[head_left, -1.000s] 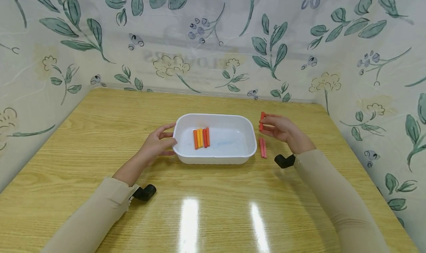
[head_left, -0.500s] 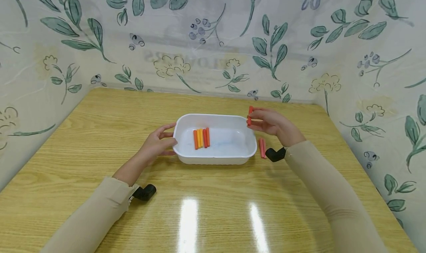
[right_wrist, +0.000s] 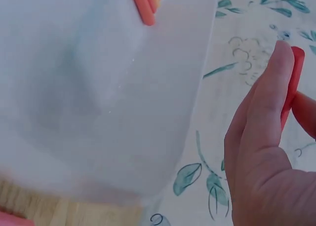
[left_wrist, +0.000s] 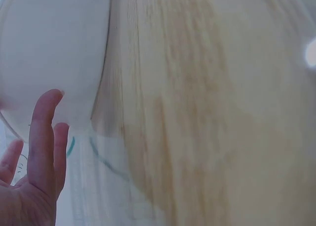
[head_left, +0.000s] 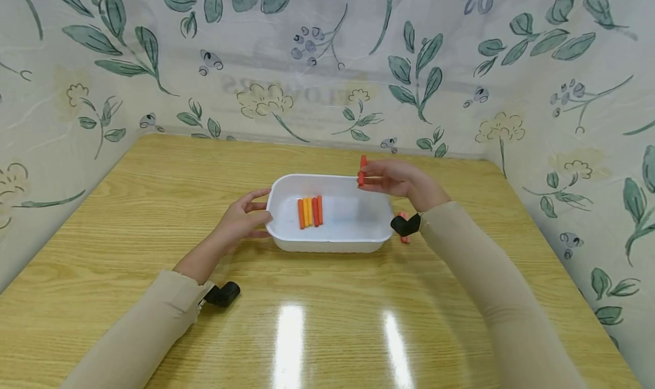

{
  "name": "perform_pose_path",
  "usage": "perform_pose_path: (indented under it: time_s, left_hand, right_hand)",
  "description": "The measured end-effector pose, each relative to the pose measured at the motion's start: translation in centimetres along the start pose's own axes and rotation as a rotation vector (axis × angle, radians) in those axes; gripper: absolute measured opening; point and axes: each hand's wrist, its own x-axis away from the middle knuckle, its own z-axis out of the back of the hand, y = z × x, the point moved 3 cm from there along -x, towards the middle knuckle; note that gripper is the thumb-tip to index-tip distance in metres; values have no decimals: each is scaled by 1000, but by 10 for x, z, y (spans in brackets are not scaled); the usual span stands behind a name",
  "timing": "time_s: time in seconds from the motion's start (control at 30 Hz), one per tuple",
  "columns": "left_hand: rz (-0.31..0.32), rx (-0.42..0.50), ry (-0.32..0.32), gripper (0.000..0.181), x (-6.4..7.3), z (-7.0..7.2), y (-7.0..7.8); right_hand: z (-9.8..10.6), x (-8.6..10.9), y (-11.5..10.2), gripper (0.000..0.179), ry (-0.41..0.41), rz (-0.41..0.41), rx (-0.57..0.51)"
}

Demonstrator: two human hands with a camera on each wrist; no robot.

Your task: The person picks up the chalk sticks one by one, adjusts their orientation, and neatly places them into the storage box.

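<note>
A white plastic tray (head_left: 335, 245) stands on the table, holding several orange, yellow and red crayon-like sticks (head_left: 310, 211) side by side in its left half. My left hand (head_left: 240, 221) holds the tray's left end, thumb at the rim and fingers spread along the outer wall; in the left wrist view these fingers (left_wrist: 42, 142) look nearly straight. My right hand (head_left: 399, 178) pinches a red crayon-like stick (head_left: 362, 171) upright between thumb and fingers, above the tray's back right rim. In the right wrist view the fingers partly hide this stick (right_wrist: 294, 85).
Pinkish-red sticks (head_left: 404, 240) lie on the wooden table (head_left: 327, 298) just right of the tray, partly hidden by the black wrist mount (head_left: 406, 225). A flower-patterned sheet (head_left: 327, 116) encloses the table's back and sides.
My right hand has moved left with the red stick, from right of the tray to over its back rim. Its wrist mount now partly covers the pinkish-red sticks. The left hand stays put.
</note>
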Motion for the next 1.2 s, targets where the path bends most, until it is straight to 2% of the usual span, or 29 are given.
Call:
perform_pose_path:
  time_s: [0.3, 0.5, 0.77, 1.0, 1.1, 1.2]
  left_hand:
    - [-6, 15, -4, 67, -2, -1, 1]
    - [-4, 11, -1, 67, -1, -1, 1]
    - [-4, 16, 3, 67, 1, 0, 1]
    - [-8, 17, -1, 66, 0, 0, -1]
    - [-9, 21, -1, 66, -1, 0, -2]
    - [-9, 20, -3, 66, -1, 0, -2]
  right_hand:
    - [-22, -17, -3, 21, -39, -41, 66]
    - [-33, -27, 3, 13, -129, -77, 94]
    - [-39, -36, 12, 30, -198, -148, 189]
    - [-42, -45, 18, 40, -191, -223, 287]
    - [-42, -49, 22, 37, -169, -246, 348]
    - [-42, -54, 28, 26, -135, -266, 400]
